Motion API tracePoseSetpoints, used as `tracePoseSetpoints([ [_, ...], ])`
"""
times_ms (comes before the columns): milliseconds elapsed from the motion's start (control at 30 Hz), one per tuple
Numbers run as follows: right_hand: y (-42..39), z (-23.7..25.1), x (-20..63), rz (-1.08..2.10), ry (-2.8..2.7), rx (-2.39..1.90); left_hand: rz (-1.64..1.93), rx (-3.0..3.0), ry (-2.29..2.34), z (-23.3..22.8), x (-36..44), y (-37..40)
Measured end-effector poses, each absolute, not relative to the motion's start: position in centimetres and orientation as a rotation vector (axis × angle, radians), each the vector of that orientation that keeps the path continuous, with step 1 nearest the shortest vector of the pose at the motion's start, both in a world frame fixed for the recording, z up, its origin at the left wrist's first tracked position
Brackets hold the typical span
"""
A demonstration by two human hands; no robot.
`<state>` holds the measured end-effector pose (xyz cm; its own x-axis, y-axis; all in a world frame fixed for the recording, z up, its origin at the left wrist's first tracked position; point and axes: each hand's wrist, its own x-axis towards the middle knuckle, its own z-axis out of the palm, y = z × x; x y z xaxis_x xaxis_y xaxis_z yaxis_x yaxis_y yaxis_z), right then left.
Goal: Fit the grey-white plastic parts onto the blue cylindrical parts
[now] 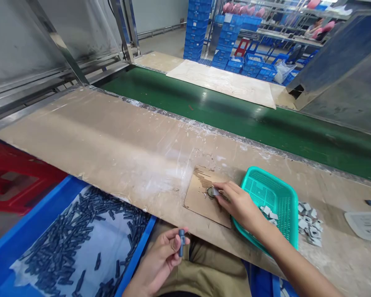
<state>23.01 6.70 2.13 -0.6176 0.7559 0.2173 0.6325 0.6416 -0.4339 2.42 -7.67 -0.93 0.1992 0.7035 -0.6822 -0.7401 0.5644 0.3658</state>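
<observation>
— Blue plastic piece (181,242) is sitting upright in my left hand (160,258), fingers clamped on it above my lap.
— And my right hand (239,204) is pinching a small white part (215,191) against the cardboard pad (204,202). Judging by the full blue bin (24,241), plenty is remaining.

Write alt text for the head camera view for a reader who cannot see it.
A person's left hand holds a small dark blue part upright over their lap, while the right hand presses a small white piece onto a cardboard pad on the workbench. A teal basket sits beside it, a blue bin of dark parts at left.
</observation>
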Motion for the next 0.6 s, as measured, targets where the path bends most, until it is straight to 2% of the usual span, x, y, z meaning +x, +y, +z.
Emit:
tracePoseSetpoints([
  [233,6.7,2.3,22.6,0.455,-2.501,-1.116,1.009,0.091,0.984,-0.9,3.0,-7.4],
  [600,7.3,1.9,23.6,0.538,-2.387,-1.167,1.037,0.102,0.749,0.5,4.3,-5.3],
])
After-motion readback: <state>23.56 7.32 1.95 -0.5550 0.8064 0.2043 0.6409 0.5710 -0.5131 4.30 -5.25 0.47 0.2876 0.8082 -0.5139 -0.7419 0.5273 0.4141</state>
